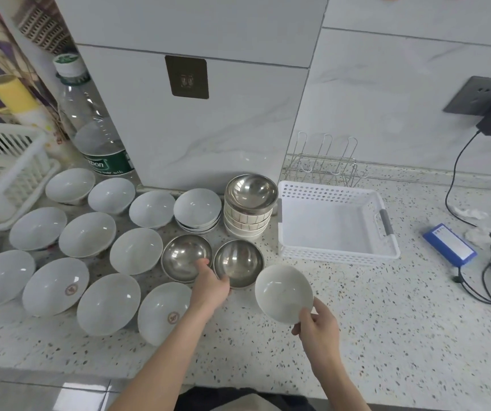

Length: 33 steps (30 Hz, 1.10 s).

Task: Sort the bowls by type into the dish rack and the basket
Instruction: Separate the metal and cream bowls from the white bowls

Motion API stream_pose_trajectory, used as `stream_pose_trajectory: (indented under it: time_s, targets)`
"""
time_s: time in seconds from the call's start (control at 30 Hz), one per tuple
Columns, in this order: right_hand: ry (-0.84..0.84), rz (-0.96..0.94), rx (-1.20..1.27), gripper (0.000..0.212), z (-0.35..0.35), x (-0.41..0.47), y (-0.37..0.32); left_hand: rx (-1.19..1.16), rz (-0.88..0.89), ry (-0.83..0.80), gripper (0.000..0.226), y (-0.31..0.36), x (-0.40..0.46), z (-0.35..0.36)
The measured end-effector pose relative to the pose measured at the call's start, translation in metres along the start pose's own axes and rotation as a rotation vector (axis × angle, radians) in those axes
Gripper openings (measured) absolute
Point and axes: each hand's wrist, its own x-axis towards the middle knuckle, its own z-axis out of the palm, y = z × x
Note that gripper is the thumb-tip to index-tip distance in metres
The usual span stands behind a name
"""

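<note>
I am seeing my right hand [318,327] at lower centre-right, pinching the near rim of a white ceramic bowl [283,293], thumb over the edge, bowl tilted and lifted. My left hand [210,287] is reaching between two steel bowls [186,258], fingers curling over their touching rims; whether it is gripping either one, I cannot tell. The white basket [337,223], centre-right, is holding nothing visible. The wire dish rack [322,164] behind it is likewise bare. A third steel bowl [251,192] is sitting atop a stack of ribbed bowls [247,222]. About a dozen white bowls [85,234] are lying on the counter [386,336] at left.
</note>
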Motion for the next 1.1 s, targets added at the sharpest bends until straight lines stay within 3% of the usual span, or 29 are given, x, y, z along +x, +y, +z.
stream_pose_trajectory:
  time_s: [0.17, 0.3, 0.43, 0.83, 1.1]
  targets:
    - [-0.027, -0.014, -0.014, 0.034, 0.010, -0.009, 0.006, -0.036, 0.005, -0.060, 0.054, -0.004, -0.008, -0.017]
    - [-0.118, -0.047, -0.043, 0.034, 0.018, -0.019, 0.009, 0.049, 0.034, -0.137, 0.035, -0.016, -0.027, -0.038]
    - [-0.212, -0.074, -0.104, 0.035, 0.032, -0.031, 0.013, 0.199, 0.148, -0.178, 0.033, -0.032, -0.052, -0.049]
    - [-0.245, -0.097, -0.128, 0.035, 0.058, -0.040, 0.020, 0.510, 0.357, -0.008, 0.038, -0.052, -0.065, -0.049]
    - [-0.254, -0.085, -0.137, 0.036, 0.062, -0.031, 0.022, 0.580, 0.344, 0.023, 0.048, -0.049, -0.055, -0.043]
